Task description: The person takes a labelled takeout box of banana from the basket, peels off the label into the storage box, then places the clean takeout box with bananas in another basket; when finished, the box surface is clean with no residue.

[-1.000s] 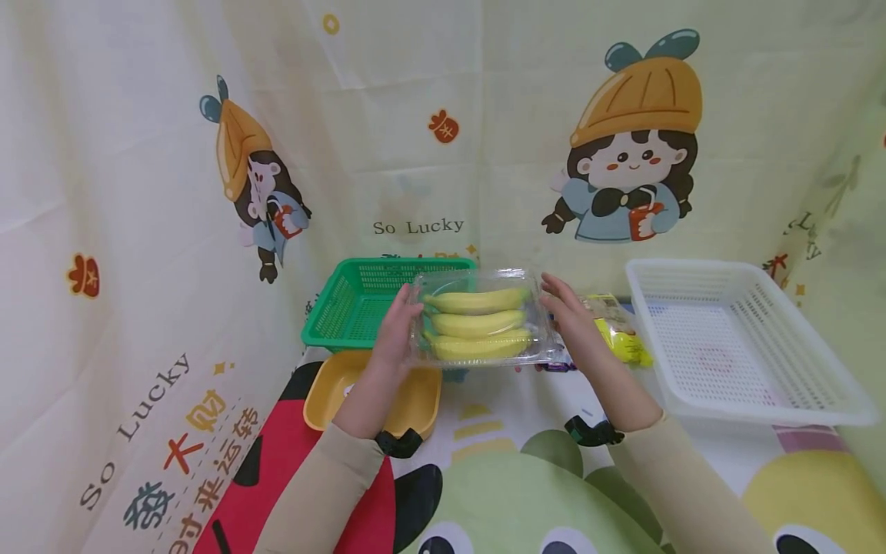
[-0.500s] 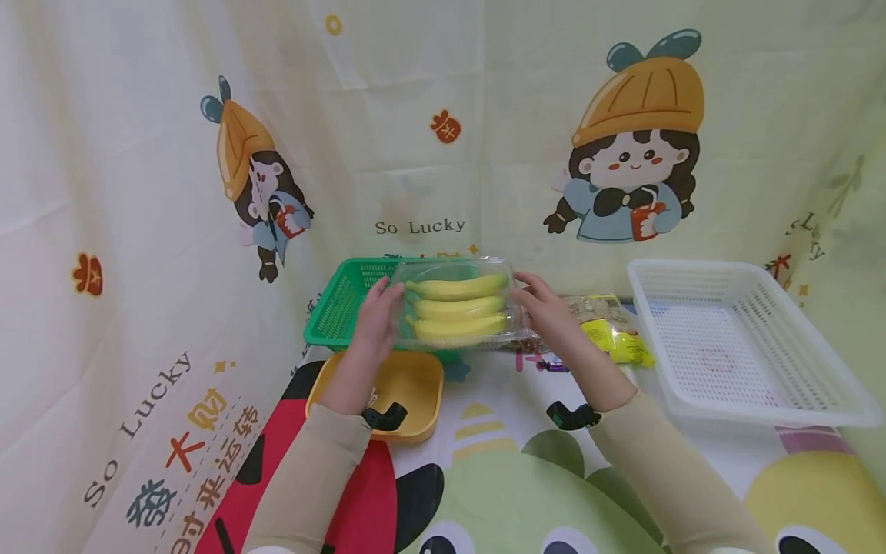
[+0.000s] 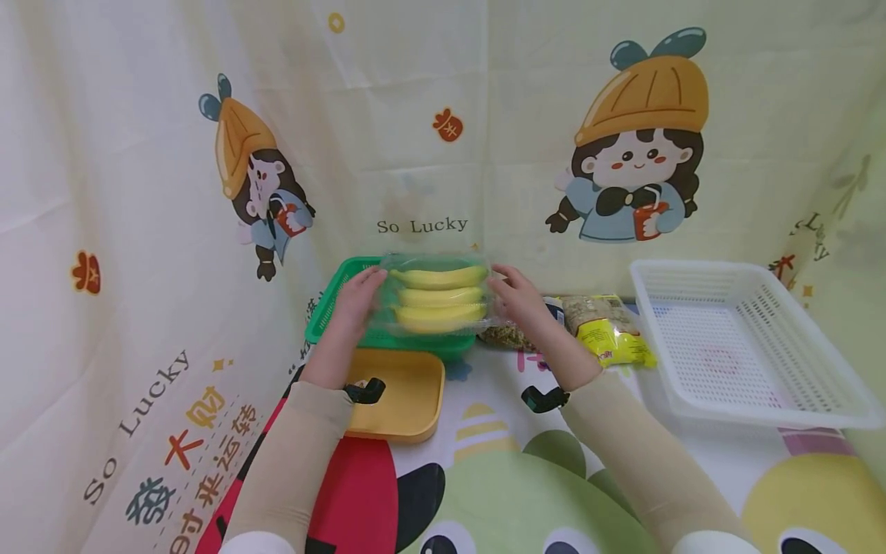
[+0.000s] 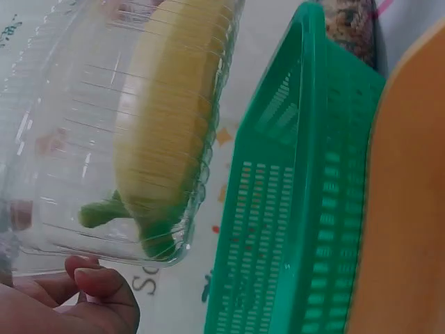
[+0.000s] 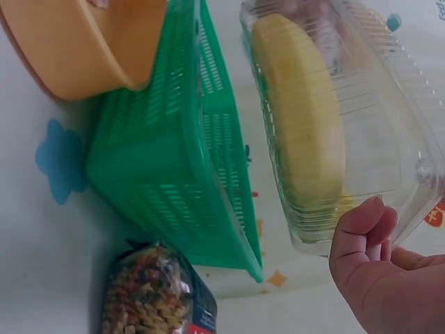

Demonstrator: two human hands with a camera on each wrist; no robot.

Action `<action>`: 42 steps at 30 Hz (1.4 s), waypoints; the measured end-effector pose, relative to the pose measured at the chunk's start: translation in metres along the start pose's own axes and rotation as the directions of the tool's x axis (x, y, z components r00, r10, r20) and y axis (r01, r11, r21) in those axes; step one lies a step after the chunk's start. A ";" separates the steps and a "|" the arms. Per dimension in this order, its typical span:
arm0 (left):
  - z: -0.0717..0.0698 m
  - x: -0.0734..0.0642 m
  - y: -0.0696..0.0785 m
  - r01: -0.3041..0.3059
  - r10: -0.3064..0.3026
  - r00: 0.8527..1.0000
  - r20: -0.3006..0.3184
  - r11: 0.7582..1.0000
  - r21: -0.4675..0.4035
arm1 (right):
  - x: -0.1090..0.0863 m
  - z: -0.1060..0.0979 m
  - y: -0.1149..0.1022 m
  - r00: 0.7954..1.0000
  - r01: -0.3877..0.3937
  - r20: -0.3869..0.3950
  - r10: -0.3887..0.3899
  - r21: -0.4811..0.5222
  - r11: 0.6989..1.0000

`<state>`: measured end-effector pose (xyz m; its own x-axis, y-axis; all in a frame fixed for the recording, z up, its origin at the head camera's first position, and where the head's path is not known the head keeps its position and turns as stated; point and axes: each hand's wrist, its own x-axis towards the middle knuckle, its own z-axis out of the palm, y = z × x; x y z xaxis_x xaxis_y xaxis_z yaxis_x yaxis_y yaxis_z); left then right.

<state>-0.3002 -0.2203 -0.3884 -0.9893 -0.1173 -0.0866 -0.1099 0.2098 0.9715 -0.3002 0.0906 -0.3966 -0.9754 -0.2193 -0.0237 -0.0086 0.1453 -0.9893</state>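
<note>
A clear plastic clamshell box (image 3: 429, 261) with three bananas (image 3: 441, 297) inside is held up by both hands above the green basket (image 3: 443, 351). My left hand (image 3: 356, 300) grips its left end; the left wrist view shows thumb and finger pinching the box edge near a banana's green stem. At the right end, my right hand (image 3: 519, 298) pinches the edge, with fingertips bent over the plastic in the right wrist view. The box is apart from the basket's rim in both wrist views. In the head view it hides much of the basket's inside.
A yellow tray (image 3: 408, 400) stands in front of the green basket. Right of the basket lie a bag of pasta (image 5: 149, 296) and a yellow-and-clear food bag (image 3: 612, 338). A white basket (image 3: 761, 388) sits at the far right. A printed cloth hangs behind.
Both hands have carried the box of bananas left and slightly away, from beside the green basket to over it. More of the bags at the right now shows.
</note>
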 end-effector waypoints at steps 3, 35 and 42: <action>-0.009 0.008 -0.001 0.005 -0.005 1.000 -0.006 0.999 0.039 | 0.009 0.007 -0.001 1.000 -0.011 0.001 0.011 0.021 1.000; -0.037 0.058 -0.036 0.136 -0.117 0.990 -0.075 0.922 0.363 | 0.060 0.075 0.016 0.965 -0.235 0.083 0.250 -0.161 0.959; -0.038 0.074 -0.049 0.044 -0.063 0.998 0.017 0.839 0.543 | 0.065 0.084 0.021 0.950 -0.280 0.107 0.292 -0.117 0.953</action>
<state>-0.3640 -0.2760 -0.4341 -0.9819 -0.1141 -0.1510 -0.1874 0.6978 0.6913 -0.3453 -0.0013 -0.4314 -0.9059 -0.2690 -0.3271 0.2392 0.3124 -0.9193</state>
